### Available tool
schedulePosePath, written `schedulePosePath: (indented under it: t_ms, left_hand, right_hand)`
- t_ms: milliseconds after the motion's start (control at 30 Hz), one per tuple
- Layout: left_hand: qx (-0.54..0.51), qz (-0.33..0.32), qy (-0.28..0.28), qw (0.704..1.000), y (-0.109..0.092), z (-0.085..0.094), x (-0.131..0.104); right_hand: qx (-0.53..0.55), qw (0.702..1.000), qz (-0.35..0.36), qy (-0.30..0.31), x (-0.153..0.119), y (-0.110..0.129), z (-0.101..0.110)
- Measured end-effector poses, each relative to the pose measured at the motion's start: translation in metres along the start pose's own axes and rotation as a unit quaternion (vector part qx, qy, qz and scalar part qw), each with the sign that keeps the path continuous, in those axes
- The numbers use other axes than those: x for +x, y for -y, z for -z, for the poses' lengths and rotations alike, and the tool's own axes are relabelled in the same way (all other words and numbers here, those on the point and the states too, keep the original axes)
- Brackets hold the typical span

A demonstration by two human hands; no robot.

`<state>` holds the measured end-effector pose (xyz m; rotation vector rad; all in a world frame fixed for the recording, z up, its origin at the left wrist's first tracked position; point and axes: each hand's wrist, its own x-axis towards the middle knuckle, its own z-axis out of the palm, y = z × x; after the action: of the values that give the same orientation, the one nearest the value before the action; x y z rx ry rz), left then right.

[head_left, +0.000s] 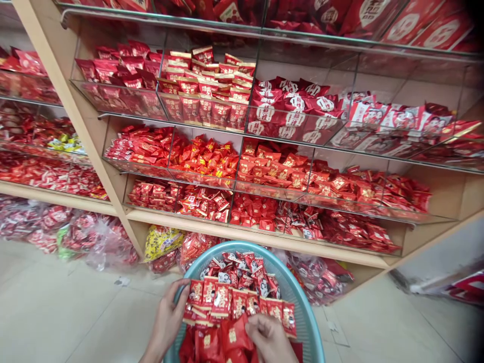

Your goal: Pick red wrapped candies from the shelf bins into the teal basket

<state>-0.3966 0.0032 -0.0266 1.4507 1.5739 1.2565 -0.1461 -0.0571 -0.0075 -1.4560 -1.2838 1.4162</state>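
A teal plastic basket (242,245) full of small red wrapped packets stands low in front of me. My left hand (170,315) is closed over its left rim, thumb inside and close to a row of red packets with gold print (221,301). With bent fingers, my right hand (270,337) pinches the edge of a plain red packet (236,334) in the near part of the basket. More plain red packets (207,343) lie beside it. Red, white and black twisted packets (260,277) fill the far side.
Beyond the basket rises a wooden shelf unit (159,217) with clear-fronted compartments of red packets (206,101). Plastic bags of packets (109,239) and a yellow bag (162,241) lie on the tiled floor (102,307) under the lowest shelf.
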Motion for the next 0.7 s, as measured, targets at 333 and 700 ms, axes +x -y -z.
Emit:
schedulePosePath:
  t_ms: [333,700]
  left_hand:
    - [-0.012,0.004,-0.003,1.0,0.001,-0.001,0.001]
    - [0.0,0.008,0.005,1.0,0.002,0.0,0.001]
  right_hand:
    - [-0.013,0.999,0.022,-0.02,0.007,-0.019,-0.005]
    - [-0.157,0.985,0.051,-0.053,0.005,-0.031,-0.004]
